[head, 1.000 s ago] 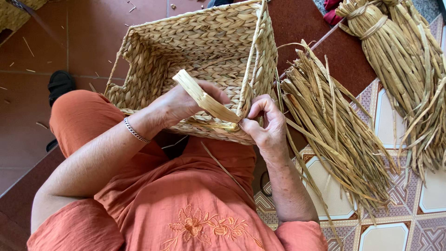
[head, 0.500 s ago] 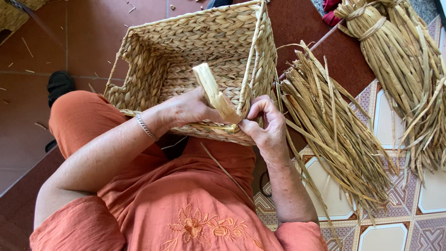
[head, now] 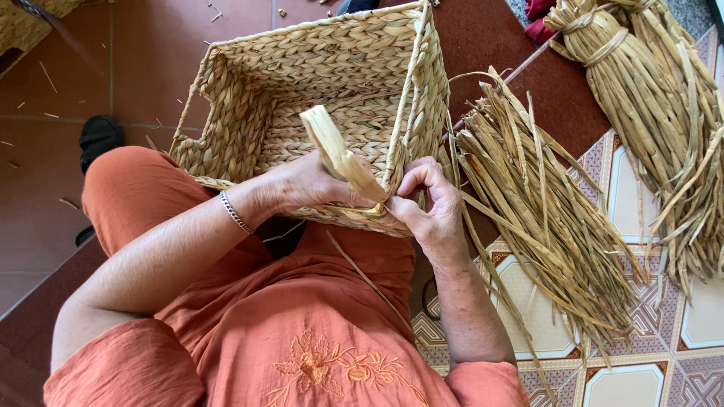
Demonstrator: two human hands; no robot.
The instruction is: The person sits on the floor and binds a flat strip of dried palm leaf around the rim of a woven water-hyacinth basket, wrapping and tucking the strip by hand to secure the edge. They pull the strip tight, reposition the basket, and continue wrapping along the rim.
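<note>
- The rectangular woven basket of pale dried straw [head: 332, 98] rests on the person's lap, its open top tilted toward the camera.
- The left hand [head: 309, 185] lies at the basket's near rim, fingers clenched around a flat, pale, folded straw strip [head: 339, 154] that rises over the basket's inside.
- The right hand [head: 426, 203] sits at the near right corner, fingertips pinching the strip's lower end against the rim.
- A loose sheaf of dried straw stalks [head: 543, 211] lies on the tiled floor [head: 694, 324], just beside the basket's right side.

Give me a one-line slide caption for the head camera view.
Left hand and right hand work a flat straw strand into a woven basket's rim.
</note>
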